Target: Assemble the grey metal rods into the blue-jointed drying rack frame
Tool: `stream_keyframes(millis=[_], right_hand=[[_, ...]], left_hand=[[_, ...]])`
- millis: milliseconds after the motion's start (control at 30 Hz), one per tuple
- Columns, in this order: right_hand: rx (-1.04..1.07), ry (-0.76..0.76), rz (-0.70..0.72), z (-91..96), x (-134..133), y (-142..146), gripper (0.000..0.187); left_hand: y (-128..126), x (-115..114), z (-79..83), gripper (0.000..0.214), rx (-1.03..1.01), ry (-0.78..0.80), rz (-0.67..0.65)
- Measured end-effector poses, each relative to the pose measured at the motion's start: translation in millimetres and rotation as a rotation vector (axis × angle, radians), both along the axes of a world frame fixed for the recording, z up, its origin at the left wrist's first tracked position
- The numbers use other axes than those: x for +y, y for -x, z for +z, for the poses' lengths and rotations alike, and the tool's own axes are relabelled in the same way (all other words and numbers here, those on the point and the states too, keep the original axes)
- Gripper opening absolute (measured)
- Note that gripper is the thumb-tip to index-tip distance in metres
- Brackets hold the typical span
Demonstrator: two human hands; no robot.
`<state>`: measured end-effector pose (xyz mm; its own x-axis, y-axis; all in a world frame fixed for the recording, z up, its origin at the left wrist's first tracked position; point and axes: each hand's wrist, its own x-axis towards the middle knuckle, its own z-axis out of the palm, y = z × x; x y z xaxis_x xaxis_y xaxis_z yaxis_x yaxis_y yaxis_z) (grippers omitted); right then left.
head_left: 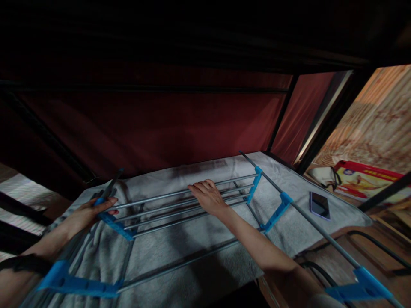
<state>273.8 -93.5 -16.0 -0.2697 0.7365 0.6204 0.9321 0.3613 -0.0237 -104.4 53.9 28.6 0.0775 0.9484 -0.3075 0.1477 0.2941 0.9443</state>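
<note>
A partly assembled shoe rack of grey metal tubes (180, 266) and blue plastic connectors (78, 280) lies across the grey cloth (276, 171) in front of me. At its left end my left hand (98, 209) is closed around the corner where a blue connector meets the side pole. Its thumb lies along the top and fingertips show on the near right side. My right hand (208, 196) is closed over the far tubes near mid-length, fingers curled over the upper one; its palm side is hidden. At the right, more connectors (278, 209) sit on a long slanting pole (324, 231).
A smartphone (320, 205) lies on the cloth at the right. Beyond it are a red and yellow box (369, 179) and a pale item with a dark strap (324, 176). Dark frame posts (330, 119) and a dark red panel (173, 128) enclose the back.
</note>
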Motion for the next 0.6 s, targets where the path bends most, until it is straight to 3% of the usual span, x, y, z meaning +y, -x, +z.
stream_keyframes(millis=[167,600], right_hand=[[-0.025,0.026,-0.099,0.3,-2.3,-8.2,0.027],[-0.064,0.059,-0.092,-1.3,5.6,-13.6,0.019]], left_hand=[[-4.1,-6.4,5.3,0.052,-0.009,0.041,0.046],[2.7,-2.1,-1.8,0.067,-0.022,0.055,0.038]])
